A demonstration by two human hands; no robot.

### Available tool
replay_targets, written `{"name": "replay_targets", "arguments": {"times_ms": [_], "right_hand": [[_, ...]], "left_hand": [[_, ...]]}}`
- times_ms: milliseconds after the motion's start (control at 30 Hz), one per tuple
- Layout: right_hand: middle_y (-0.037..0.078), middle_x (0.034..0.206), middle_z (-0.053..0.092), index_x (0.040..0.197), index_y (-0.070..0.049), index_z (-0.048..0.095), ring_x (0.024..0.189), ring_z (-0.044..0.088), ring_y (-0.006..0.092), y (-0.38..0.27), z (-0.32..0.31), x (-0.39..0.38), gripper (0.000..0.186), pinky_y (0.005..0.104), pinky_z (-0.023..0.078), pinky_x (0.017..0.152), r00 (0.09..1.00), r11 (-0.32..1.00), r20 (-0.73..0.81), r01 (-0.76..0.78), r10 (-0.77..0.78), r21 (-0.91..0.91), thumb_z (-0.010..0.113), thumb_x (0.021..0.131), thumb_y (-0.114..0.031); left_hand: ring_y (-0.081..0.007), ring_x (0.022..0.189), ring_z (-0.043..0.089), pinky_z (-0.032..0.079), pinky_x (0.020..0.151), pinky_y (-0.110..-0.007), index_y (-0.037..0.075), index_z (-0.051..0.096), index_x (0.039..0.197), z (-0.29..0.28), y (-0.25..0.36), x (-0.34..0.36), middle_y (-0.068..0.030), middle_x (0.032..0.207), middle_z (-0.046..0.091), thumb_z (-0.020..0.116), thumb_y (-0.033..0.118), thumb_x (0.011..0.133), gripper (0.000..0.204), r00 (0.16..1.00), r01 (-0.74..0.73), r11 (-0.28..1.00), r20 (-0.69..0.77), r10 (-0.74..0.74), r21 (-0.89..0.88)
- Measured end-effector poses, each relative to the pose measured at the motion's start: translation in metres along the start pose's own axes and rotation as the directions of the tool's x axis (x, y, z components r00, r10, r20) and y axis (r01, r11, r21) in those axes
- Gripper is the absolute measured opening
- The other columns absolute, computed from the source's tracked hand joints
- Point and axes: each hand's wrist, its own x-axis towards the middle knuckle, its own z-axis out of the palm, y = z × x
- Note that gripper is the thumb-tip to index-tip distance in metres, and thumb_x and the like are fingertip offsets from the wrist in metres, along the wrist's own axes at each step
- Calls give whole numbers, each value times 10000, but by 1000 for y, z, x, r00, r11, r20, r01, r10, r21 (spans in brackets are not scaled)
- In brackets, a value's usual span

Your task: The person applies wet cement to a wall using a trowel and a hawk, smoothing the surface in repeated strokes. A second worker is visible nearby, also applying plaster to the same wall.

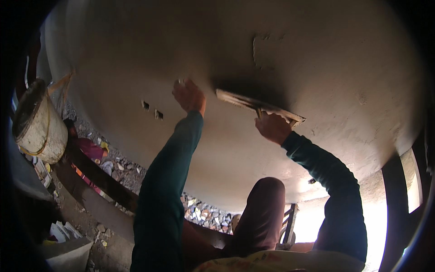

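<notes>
My right hand [273, 127] grips the handle of a long flat plastering float [240, 99], its blade against or close to a smooth grey plastered wall [326, 63]. My left hand [189, 95], in a dark green sleeve, is raised at the wall to the left of the float, fingers curled; whatever is at its fingertips is too small to make out. Two small square holes [152, 109] are cut in the plaster left of and below that hand. A faint rough-edged patch marks the surface above the float.
A dirty white bucket [38, 129] stands at left beside a dark beam. Below are a person in maroon [88, 147], rubble [213, 213] and a concrete trough [68, 254] with white scraps. My bent knee [258, 208] is near the wall. Dark posts [392, 190] frame a bright opening at right.
</notes>
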Motion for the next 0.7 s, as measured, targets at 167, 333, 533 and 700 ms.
{"name": "replay_targets", "arguments": {"times_ms": [167,333,533,700], "right_hand": [[149,760,644,891,-55,660,662,686,268,35,-62,40,98,407,566,523,965,956,-184,134,-186,-262,654,925,-147],[138,751,644,906,-67,633,770,693,270,96,-170,111,106,412,586,622,799,774,-303,289,-519,-564,708,854,-120],[18,639,511,833,-125,572,581,527,131,148,-291,168,200,321,447,505,945,898,-158,-208,288,388,646,956,-264],[-17,794,580,1088,-100,668,586,493,113,178,-364,141,216,282,399,474,839,553,-10,-350,544,756,537,1059,-270]], "left_hand": [[-449,1241,490,418,1067,-512,18,513,1324,2,5,-6,-269,1401,487,462,200,1032,348,992,-96,995,-77,97,9],[-447,1237,494,458,1023,-510,18,510,1329,0,12,-10,-272,1413,479,486,193,1016,360,994,99,979,-18,-104,-177],[-446,1224,503,469,1007,-514,25,528,1312,7,0,2,-247,1393,494,550,127,949,377,978,195,954,-23,-205,-230],[-449,1234,513,463,1027,-508,6,573,1268,14,-16,4,-246,1369,526,549,127,960,331,979,-88,989,-176,108,116]]}}
